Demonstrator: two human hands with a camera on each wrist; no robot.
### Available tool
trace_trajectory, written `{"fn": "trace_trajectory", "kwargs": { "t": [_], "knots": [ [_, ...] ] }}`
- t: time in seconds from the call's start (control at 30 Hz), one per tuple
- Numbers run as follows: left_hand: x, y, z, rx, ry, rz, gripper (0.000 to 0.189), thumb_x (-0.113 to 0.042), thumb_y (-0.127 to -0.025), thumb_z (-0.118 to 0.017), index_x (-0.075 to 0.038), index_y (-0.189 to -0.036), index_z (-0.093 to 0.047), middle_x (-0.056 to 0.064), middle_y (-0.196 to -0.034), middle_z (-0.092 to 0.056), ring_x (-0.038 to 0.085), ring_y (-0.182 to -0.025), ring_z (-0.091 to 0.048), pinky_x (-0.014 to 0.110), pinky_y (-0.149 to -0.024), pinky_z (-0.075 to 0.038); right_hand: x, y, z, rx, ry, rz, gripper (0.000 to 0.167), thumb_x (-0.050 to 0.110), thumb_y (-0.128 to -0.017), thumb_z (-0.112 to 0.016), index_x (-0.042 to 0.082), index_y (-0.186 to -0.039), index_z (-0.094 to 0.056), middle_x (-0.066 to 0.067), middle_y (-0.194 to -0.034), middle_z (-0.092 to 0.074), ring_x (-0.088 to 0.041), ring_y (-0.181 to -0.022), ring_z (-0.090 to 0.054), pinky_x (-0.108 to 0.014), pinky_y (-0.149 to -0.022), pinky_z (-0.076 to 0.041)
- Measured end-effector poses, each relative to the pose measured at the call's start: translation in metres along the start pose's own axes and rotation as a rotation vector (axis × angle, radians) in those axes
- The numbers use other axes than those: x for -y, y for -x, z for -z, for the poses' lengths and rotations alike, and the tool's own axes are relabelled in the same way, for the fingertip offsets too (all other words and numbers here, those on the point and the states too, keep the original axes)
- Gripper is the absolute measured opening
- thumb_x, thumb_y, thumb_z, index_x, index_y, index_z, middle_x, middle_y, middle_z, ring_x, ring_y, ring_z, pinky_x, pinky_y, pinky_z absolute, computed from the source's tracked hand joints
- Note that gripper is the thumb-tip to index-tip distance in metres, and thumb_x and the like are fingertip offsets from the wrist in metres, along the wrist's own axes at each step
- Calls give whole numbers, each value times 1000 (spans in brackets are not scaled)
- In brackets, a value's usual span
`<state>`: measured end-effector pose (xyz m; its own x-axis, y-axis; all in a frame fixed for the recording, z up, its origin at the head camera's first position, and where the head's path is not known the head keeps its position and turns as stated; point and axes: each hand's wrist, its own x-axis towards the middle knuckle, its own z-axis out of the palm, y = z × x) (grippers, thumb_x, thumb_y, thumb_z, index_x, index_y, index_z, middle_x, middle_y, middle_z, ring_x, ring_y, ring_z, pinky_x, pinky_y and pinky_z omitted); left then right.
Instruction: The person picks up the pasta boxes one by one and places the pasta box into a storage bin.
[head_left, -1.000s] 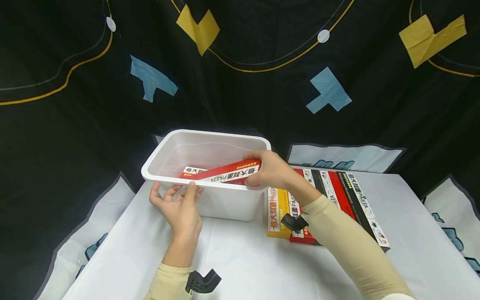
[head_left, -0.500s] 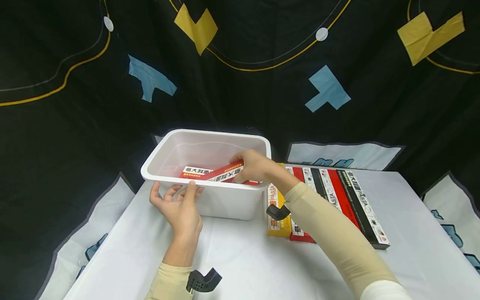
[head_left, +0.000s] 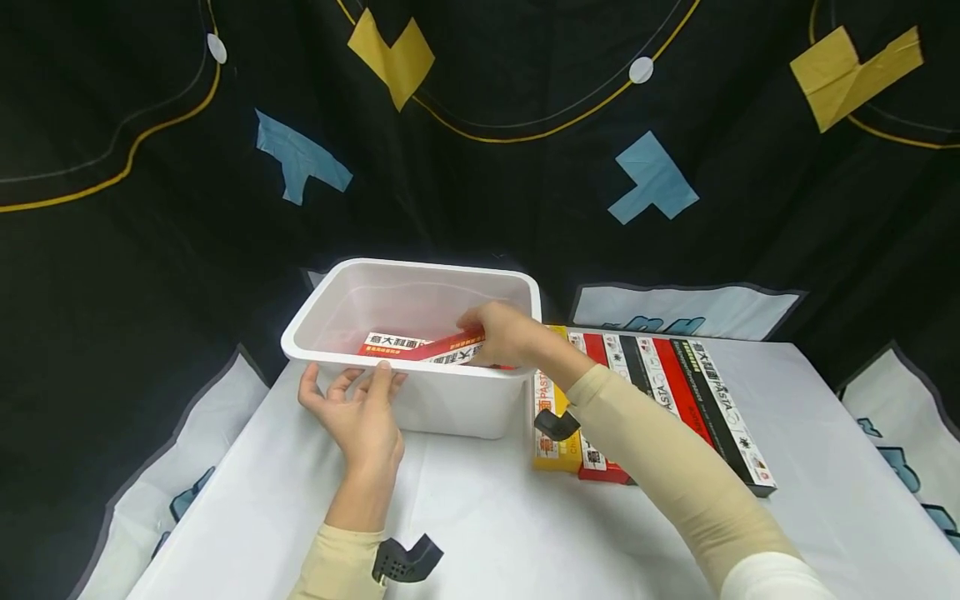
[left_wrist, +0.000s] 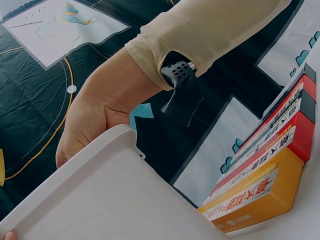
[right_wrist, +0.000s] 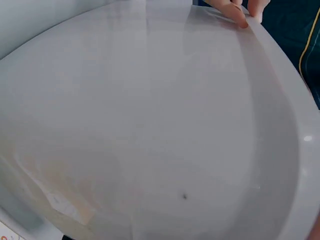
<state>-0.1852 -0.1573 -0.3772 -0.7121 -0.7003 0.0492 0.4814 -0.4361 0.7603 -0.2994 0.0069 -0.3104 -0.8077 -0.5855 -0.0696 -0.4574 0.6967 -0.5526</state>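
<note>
A white plastic bin [head_left: 450, 402] stands on the table, tilted in neither direction that shows. My left hand [head_left: 358, 417] grips its front rim, thumb over the edge and fingers against the outer wall. My right hand [head_left: 504, 335] reaches down inside the bin's right end and holds a red pasta box [head_left: 450, 343] by its right end. Another red pasta box [head_left: 382, 342] lies beside it, partly covered. In the left wrist view the right hand [left_wrist: 82, 127] dips behind the rim. Left fingers [right_wrist: 235, 12] touch the rim in the right wrist view.
Right of the bin, yellow [head_left: 551, 454], red and black [head_left: 731, 433] pasta boxes lie side by side, partly behind the right forearm [head_left: 645, 450]. They rest on a white-covered table [head_left: 480, 517]. A black curtain [head_left: 480, 208] hangs behind.
My right hand has moved left and lower into the bin, taking the red pasta box down with it. My left hand keeps its place on the rim.
</note>
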Motion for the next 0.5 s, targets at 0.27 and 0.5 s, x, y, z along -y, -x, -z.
{"fn": "trace_trajectory", "kwargs": {
  "t": [0.27, 0.5],
  "knots": [
    [3, 3, 3, 10, -23, 14, 90, 2, -85, -72, -29, -141, -9, 12, -122, -36, 28, -98, -58, 41, -87, -58, -13, 24, -6, -209, -70, 147, 48, 16, -83, -77, 13, -128, -62, -1, -126, -62, -20, -108, -59, -33, -91, -56],
    [3, 2, 0, 12, 5, -14, 89, 5, -85, -71, -28, -141, -11, 12, -121, -36, 27, -94, -58, 41, -86, -58, -30, 57, -6, -319, -267, 208, 49, 18, -83, -76, 17, -130, -60, 3, -129, -60, -16, -110, -59, -33, -96, -53]
  ]
}}
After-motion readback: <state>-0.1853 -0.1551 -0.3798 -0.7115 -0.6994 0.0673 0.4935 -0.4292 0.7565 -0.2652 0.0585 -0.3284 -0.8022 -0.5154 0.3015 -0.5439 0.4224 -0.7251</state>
